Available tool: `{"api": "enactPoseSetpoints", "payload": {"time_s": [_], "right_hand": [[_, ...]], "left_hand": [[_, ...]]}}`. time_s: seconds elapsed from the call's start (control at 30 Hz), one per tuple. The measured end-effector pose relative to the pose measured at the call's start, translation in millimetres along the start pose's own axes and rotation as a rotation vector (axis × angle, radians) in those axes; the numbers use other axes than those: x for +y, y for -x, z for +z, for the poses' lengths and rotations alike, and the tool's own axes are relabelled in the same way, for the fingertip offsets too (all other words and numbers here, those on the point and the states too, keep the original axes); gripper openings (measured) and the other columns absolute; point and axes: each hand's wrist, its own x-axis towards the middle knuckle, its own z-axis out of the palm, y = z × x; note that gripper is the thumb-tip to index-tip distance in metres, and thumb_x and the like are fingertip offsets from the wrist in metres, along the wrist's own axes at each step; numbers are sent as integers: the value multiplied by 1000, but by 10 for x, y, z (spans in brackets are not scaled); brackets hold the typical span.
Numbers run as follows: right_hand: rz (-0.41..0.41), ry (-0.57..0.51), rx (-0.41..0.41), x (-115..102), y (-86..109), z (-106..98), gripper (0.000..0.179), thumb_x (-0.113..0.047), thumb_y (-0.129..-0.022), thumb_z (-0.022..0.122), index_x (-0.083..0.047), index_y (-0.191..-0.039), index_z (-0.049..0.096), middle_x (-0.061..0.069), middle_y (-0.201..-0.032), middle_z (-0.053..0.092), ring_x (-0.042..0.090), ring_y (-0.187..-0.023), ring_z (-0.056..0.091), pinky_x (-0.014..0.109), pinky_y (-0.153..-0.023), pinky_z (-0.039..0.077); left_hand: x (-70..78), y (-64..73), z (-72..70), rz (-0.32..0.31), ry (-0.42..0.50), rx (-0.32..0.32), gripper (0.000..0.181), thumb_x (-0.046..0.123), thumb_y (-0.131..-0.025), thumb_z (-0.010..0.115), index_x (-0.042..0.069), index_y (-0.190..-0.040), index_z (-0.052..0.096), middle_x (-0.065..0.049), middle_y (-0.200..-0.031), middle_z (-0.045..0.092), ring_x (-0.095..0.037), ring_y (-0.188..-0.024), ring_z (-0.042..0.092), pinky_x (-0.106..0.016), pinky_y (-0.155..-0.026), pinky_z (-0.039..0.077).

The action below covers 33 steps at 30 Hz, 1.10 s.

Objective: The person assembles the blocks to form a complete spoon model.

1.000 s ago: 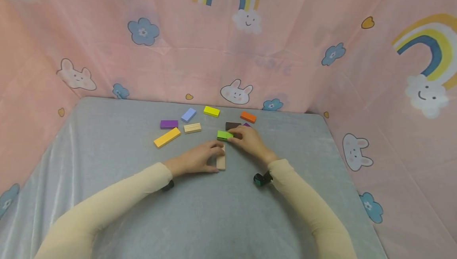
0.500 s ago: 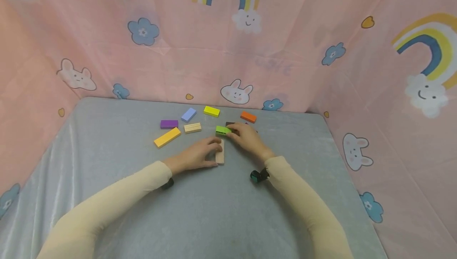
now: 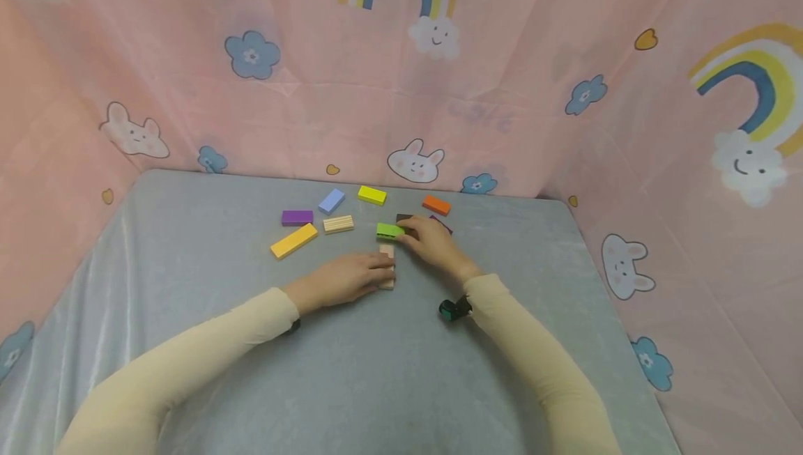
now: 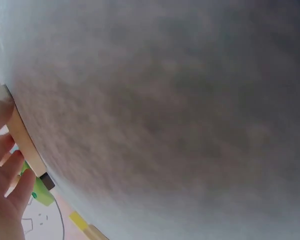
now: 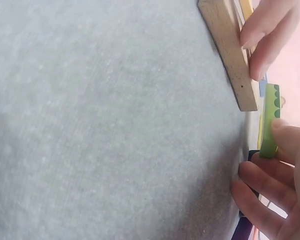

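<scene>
In the head view, a plain wooden block (image 3: 387, 251) lies lengthwise on the grey cloth. My left hand (image 3: 351, 278) reaches over it from the left, holding it; the left wrist view shows the thumb (image 4: 1, 114) against one end part. Just beyond its far end, my right hand (image 3: 434, 240) pinches a green block (image 3: 389, 232) by its right end. Dark scallop marks run along the green block's edge in the right wrist view, where it appears raised off the cloth. Behind the right fingers, a dark brown block (image 3: 404, 218) is partly hidden.
Around the hands lie a purple block (image 3: 297, 218), a long yellow-orange block (image 3: 293, 242), a striped wooden block (image 3: 339, 225), a light blue block (image 3: 331, 202), a yellow block (image 3: 372, 195) and an orange block (image 3: 436, 205). A pink printed curtain (image 3: 351, 120) borders the table's back.
The wooden block has shifted slightly away from me. My left fingers have slid from its far end to its middle. My right hand has carried the green block slightly back and left.
</scene>
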Motion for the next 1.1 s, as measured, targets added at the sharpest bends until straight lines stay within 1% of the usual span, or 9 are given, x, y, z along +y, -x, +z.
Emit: {"api": "enactPoseSetpoints", "payload": {"time_s": [0.17, 0.3, 0.43, 0.57, 0.73, 0.83, 0.97, 1.1], "right_hand": [[13, 0, -11, -15, 2, -4, 39, -32, -96, 64, -10, -128, 66, 7, -120, 71, 22, -109, 66, 41, -98, 53], [21, 2, -17, -28, 5, -6, 39, -33, -96, 65, -11, -128, 66, 6, -122, 70, 22, -114, 65, 42, -102, 52], [19, -4, -13, -39, 6, -6, 38, -33, -95, 65, -12, -127, 67, 6, -124, 70, 23, -119, 64, 42, -106, 50], [18, -12, -8, -44, 10, -6, 37, -33, -95, 66, -14, -126, 68, 4, -125, 70, 23, -121, 63, 43, -107, 49], [12, -5, -2, -44, 16, 1, 37, -35, -94, 67, -15, -125, 68, 4, -124, 71, 22, -120, 64, 43, -107, 49], [7, -1, 3, -46, 18, 5, 36, -35, -94, 67, -15, -124, 69, 3, -123, 71, 22, -119, 64, 43, -106, 50], [-4, -3, 7, -47, 15, 12, 35, -34, -94, 67, -15, -123, 70, 3, -122, 71, 22, -118, 65, 43, -105, 50], [-5, 0, 7, -47, 12, 18, 35, -35, -94, 67, -16, -123, 70, 3, -121, 72, 21, -116, 65, 43, -104, 51]], "left_hand": [[34, -29, 9, -15, -39, 7, 38, 25, -99, 60, 14, -136, 60, -4, -143, 59, -21, -135, 54, -39, -112, 45], [45, -33, 16, -14, -62, 9, 39, 24, -97, 63, 14, -135, 61, -5, -143, 59, -22, -134, 55, -39, -111, 46], [42, -3, 15, -5, -74, 6, 39, 24, -96, 64, 15, -134, 61, -6, -144, 58, -23, -133, 56, -40, -111, 47], [36, 49, -8, -7, -59, -21, 41, 25, -98, 62, 16, -137, 59, -5, -146, 55, -24, -134, 55, -41, -112, 46], [15, 98, -41, -11, -39, -68, 44, 24, -99, 60, 18, -142, 55, -4, -152, 50, -23, -139, 50, -40, -115, 43], [2, 108, -50, -4, -38, -80, 45, 23, -99, 60, 18, -143, 54, -5, -153, 49, -22, -140, 49, -40, -115, 43], [-9, 117, -67, 19, -31, -72, 45, 21, -98, 61, 16, -142, 55, -7, -152, 50, -24, -139, 50, -41, -113, 45], [-13, 120, -84, 20, -13, -80, 45, 20, -98, 61, 16, -142, 55, -7, -152, 50, -25, -139, 50, -42, -112, 45]]}}
